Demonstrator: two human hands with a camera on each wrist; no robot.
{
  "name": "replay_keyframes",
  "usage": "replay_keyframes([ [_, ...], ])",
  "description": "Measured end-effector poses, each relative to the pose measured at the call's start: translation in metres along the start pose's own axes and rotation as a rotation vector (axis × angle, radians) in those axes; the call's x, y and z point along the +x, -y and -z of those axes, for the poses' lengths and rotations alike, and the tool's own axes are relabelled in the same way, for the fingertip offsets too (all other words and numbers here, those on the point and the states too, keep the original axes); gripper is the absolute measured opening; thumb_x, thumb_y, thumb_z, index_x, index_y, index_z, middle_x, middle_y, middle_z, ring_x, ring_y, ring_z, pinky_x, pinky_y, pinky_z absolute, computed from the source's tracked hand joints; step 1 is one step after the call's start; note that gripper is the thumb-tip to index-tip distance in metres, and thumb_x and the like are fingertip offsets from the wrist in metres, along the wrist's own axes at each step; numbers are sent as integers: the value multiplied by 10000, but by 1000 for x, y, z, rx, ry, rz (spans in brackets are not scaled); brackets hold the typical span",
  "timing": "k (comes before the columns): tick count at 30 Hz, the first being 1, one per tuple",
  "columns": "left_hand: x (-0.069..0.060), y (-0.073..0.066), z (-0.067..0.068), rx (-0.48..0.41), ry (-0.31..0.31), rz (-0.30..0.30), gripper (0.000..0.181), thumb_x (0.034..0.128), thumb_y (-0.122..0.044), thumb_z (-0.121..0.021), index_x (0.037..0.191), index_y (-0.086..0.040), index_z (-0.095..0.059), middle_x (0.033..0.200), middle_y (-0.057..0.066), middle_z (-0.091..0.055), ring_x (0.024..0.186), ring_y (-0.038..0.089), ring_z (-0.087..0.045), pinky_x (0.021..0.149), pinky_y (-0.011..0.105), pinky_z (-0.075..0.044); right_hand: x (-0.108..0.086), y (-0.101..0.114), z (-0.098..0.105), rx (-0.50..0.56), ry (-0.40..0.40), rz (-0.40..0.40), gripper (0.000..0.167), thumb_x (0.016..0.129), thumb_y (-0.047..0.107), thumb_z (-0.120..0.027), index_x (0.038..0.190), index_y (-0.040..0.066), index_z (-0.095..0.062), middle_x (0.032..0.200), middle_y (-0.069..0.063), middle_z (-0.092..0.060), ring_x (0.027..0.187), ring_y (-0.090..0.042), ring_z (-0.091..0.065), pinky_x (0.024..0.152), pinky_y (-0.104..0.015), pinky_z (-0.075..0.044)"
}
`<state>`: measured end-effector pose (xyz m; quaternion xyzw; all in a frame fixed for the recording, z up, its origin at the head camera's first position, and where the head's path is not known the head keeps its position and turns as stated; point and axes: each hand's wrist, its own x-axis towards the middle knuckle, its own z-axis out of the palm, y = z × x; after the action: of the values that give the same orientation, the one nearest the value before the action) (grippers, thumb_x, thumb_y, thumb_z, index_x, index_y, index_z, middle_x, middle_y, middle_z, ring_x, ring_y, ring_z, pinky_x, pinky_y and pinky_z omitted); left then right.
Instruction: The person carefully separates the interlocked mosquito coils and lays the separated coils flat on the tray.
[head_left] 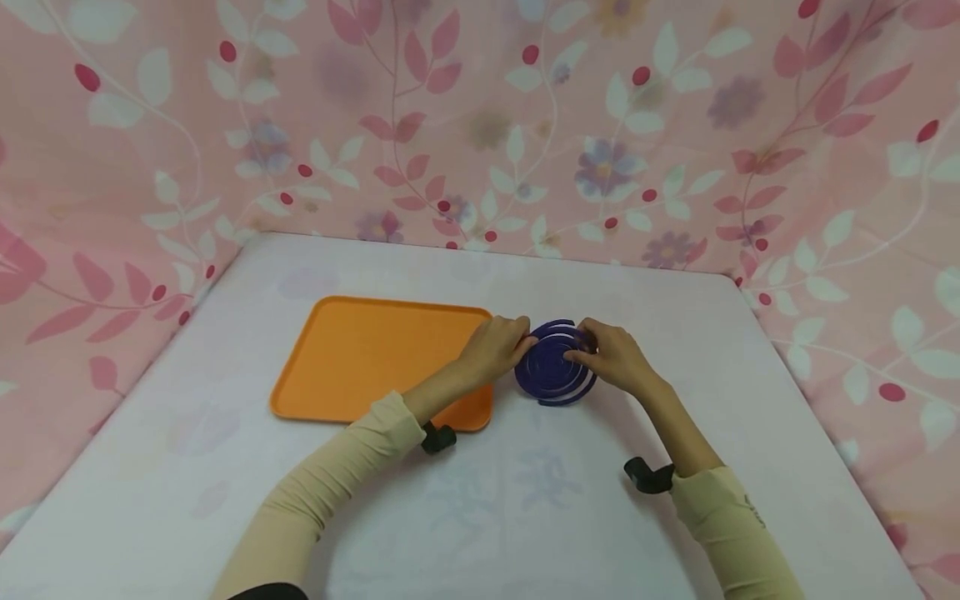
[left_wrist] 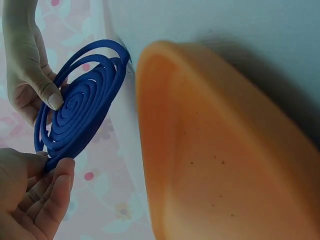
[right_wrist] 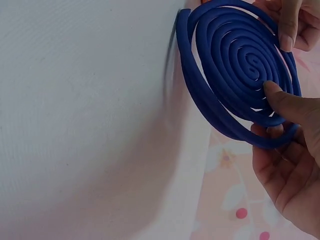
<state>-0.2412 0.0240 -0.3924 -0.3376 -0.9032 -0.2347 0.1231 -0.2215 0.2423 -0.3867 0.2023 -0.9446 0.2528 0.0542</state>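
Note:
A blue mosquito coil [head_left: 549, 365], a flat spiral of nested rings, is held off the table between both hands. My left hand [head_left: 491, 350] pinches its outer ring at the left edge. My right hand [head_left: 617, 358] grips the right side, its thumb [right_wrist: 287, 102] lying across the inner rings and its other fingers behind. In the right wrist view the coil [right_wrist: 225, 60] is tilted, and some outer rings stand apart from the inner ones. The left wrist view shows the left hand [left_wrist: 37, 195] below the coil's edge and the right hand [left_wrist: 30, 75] above.
An orange tray [head_left: 375, 358] lies on the white-covered table [head_left: 525, 517], left of the coil and partly under the left forearm. Black wrist cameras [head_left: 438, 438] hang below both forearms. Pink floral cloth [head_left: 480, 125] hangs behind the table and along its sides.

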Motion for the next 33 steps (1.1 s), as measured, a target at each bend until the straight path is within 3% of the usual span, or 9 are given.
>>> replay_keyframes([
  [5, 1, 0, 0, 12, -7, 11, 214, 894, -212, -595, 743, -73, -538, 579, -12, -482, 533, 98, -440, 478, 172, -281, 2, 0, 2, 56, 37, -36, 341, 781, 225, -723, 663, 100, -429, 604, 28, -375, 558, -120, -360, 511, -246, -277],
  [8, 1, 0, 0, 18, -6, 17, 205, 896, -216, -593, 754, -76, -547, 595, 2, -523, 540, 105, -458, 485, 173, -297, 2, 1, 3, 90, 61, -48, 323, 786, 211, -716, 675, 92, -437, 611, 26, -371, 578, -123, -376, 517, -243, -284],
  [11, 1, -1, 1, 15, -4, -2, 146, 891, -221, -601, 872, -82, -560, 621, 9, -567, 541, 102, -479, 482, 167, -321, 2, 1, 3, 117, 74, -35, 249, 793, 181, -710, 736, 80, -490, 634, 14, -399, 607, -134, -407, 528, -244, -313],
  [15, 1, -1, 6, 26, 41, -94, 295, 889, -227, -605, 1138, -105, -507, 604, 10, -555, 519, 99, -477, 471, 161, -334, 2, 3, 4, 114, 84, 5, 187, 812, 159, -692, 799, 71, -527, 659, 1, -427, 623, -140, -416, 536, -250, -334],
  [19, 4, 0, 16, 2, 168, -194, 382, 911, -178, -558, 1277, -103, -476, 610, -5, -506, 524, 90, -446, 499, 142, -329, 0, 4, 6, 87, 94, 31, 195, 816, 161, -688, 789, 66, -520, 664, -1, -433, 634, -138, -413, 560, -262, -338],
  [24, 8, 3, 27, -27, 295, -267, 444, 900, -103, -501, 1341, -113, -461, 720, 28, -574, 562, 109, -421, 549, 164, -326, -3, 5, 11, 29, 102, 52, 189, 803, 186, -703, 821, 70, -554, 670, 2, -466, 641, -139, -432, 574, -270, -351],
  [27, 11, 4, 28, 9, 319, -328, 459, 900, -94, -502, 1355, -141, -458, 822, 19, -623, 598, 104, -423, 589, 159, -341, -4, 5, 13, -6, 110, 62, 189, 803, 198, -703, 847, 70, -571, 668, 5, -479, 626, -132, -436, 557, -259, -354],
  [33, 20, 0, 34, 39, 327, -455, 407, 883, -24, -515, 1275, -126, -554, 809, 37, -594, 620, 128, -456, 610, 167, -399, -6, 12, 17, -138, 125, 68, 261, 813, 236, -695, 985, 60, -606, 739, -9, -575, 654, -142, -494, 576, -282, -425],
])
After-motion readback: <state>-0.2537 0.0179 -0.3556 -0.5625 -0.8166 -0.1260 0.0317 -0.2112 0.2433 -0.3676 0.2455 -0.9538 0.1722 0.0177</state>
